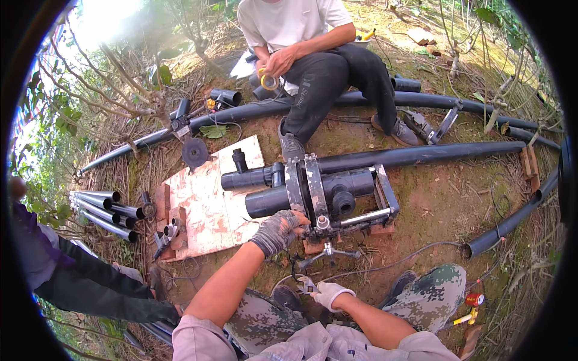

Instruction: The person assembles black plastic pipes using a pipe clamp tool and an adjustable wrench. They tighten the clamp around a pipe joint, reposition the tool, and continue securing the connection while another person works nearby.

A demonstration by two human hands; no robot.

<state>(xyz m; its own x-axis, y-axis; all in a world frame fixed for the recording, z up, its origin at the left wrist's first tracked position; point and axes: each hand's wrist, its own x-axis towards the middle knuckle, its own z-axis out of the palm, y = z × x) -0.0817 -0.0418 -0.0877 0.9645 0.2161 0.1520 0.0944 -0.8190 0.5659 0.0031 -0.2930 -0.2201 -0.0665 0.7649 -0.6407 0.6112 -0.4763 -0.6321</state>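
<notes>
My left hand (278, 231), in a grey work glove, rests on the near side of a metal pipe clamp frame (337, 198) that grips thick black pipe (283, 200) with a tee fitting. My right hand (328, 295), in a white glove, is low between my knees, closed on a small metal tool (306, 284). A star-shaped knob (328, 253) of the clamp frame sticks out toward me between the two hands. My camouflage trousers frame both hands.
A worn board (201, 207) lies under the pipe ends. Long black pipes (421, 156) cross the dirt. A seated person opposite holds a yellow tape roll (269, 81). Grey pipe lengths (105, 210) are stacked left, by another person's dark sleeve. Cables trail near my feet.
</notes>
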